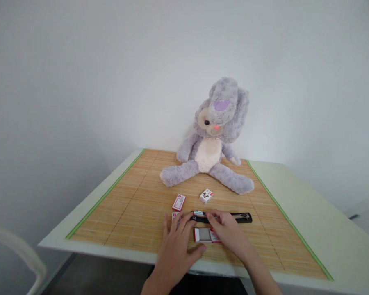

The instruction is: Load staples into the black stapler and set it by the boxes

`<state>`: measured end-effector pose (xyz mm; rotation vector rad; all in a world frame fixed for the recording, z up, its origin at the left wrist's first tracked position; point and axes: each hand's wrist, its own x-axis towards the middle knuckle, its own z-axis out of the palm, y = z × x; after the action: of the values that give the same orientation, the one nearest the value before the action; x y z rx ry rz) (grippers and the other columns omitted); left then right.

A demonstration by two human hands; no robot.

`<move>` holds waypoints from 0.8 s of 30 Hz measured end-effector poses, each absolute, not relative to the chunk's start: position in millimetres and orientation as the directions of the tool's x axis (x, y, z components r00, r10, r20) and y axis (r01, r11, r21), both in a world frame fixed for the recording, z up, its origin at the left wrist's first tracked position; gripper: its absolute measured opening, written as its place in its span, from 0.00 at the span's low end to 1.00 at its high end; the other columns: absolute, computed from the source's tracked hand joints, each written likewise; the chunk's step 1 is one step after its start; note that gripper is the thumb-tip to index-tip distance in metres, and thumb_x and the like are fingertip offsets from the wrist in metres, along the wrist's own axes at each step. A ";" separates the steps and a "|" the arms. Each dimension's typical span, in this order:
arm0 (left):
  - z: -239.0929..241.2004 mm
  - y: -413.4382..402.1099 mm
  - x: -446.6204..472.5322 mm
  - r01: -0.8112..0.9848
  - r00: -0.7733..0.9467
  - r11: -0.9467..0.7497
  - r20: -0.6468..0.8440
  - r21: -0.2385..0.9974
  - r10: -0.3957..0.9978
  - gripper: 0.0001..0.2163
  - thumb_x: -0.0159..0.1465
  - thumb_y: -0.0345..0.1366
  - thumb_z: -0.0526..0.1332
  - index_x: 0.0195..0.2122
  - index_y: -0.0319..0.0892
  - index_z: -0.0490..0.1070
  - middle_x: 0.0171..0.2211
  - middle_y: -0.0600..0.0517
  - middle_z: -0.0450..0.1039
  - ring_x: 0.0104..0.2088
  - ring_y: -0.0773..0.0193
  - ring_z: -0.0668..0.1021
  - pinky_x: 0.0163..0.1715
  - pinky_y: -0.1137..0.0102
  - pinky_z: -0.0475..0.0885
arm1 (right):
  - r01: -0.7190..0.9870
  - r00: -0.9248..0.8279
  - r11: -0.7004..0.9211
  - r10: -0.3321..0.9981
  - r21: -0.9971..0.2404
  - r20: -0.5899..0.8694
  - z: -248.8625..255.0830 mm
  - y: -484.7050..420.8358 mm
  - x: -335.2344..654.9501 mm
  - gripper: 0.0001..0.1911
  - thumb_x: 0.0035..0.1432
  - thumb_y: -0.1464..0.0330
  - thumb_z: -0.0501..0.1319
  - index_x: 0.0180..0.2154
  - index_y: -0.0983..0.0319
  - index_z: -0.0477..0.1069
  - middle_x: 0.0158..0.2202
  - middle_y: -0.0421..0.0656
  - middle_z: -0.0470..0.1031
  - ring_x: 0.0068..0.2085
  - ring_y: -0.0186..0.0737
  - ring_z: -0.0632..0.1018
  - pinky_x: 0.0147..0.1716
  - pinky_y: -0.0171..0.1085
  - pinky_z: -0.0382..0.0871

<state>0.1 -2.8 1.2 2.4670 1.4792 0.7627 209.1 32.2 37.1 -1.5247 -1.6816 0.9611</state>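
Observation:
A black stapler (245,217), opened out flat, lies crosswise on the mat with its metal channel showing. My left hand (176,241) rests palm down with fingers spread, its fingertips touching the stapler's left end. Under those fingers, a small white and red box (174,215) is partly covered. Over the stapler's middle, my right hand (229,230) has thumb and fingers pinched together at the metal channel; what they hold is hidden. An opened staple box (203,234) with its tray slid out sits just below the stapler, its right end under my right hand.
Two more small boxes lie beyond the stapler, a red-edged one (178,202) and a white one (206,196). A grey plush rabbit (209,153) sits at the back against the wall. A green-edged bamboo mat (132,213) covers much of the white table (298,196).

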 end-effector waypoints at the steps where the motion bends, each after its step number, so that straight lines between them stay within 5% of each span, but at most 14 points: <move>1: 1.2 -2.7 0.4 0.776 0.376 -0.495 0.343 0.391 0.861 0.23 0.63 0.48 0.67 0.58 0.54 0.68 0.66 0.52 0.66 0.69 0.47 0.62 0.70 0.33 0.35 | 0.488 -0.111 0.042 0.994 -0.872 -0.015 36.8 31.8 207.5 0.26 0.67 0.49 0.54 0.36 0.62 0.79 0.26 0.42 0.78 0.27 0.40 0.75 0.27 0.35 0.62; 6: 0.9 -2.6 0.5 0.776 0.371 -0.494 0.350 0.392 0.860 0.25 0.62 0.47 0.69 0.59 0.55 0.67 0.65 0.51 0.67 0.68 0.45 0.62 0.70 0.32 0.33 | 0.333 -0.126 -0.094 0.982 -0.938 -0.144 27.2 36.6 200.6 0.29 0.63 0.44 0.56 0.38 0.63 0.78 0.14 0.34 0.63 0.17 0.33 0.62 0.19 0.33 0.51; 12: 1.4 -3.7 0.4 0.782 0.367 -0.477 0.321 0.402 0.873 0.25 0.62 0.46 0.68 0.60 0.55 0.66 0.66 0.52 0.66 0.69 0.46 0.62 0.69 0.31 0.32 | 0.192 -0.029 -0.165 0.984 -0.968 -0.173 13.4 42.2 198.3 0.30 0.55 0.44 0.64 0.42 0.64 0.77 0.14 0.32 0.61 0.16 0.29 0.57 0.18 0.32 0.48; 24: 4.0 -3.2 0.1 0.776 0.370 -0.477 0.315 0.411 0.874 0.26 0.63 0.44 0.68 0.61 0.57 0.66 0.65 0.54 0.67 0.69 0.48 0.62 0.69 0.32 0.31 | 0.489 -0.035 0.053 0.999 -0.870 0.041 32.0 47.5 181.3 0.13 0.61 0.58 0.62 0.36 0.61 0.77 0.19 0.33 0.64 0.22 0.34 0.65 0.25 0.33 0.55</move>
<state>0.1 -3.2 4.0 2.4342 1.4863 0.7434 181.3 47.5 32.0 -1.5245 -1.6167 0.9021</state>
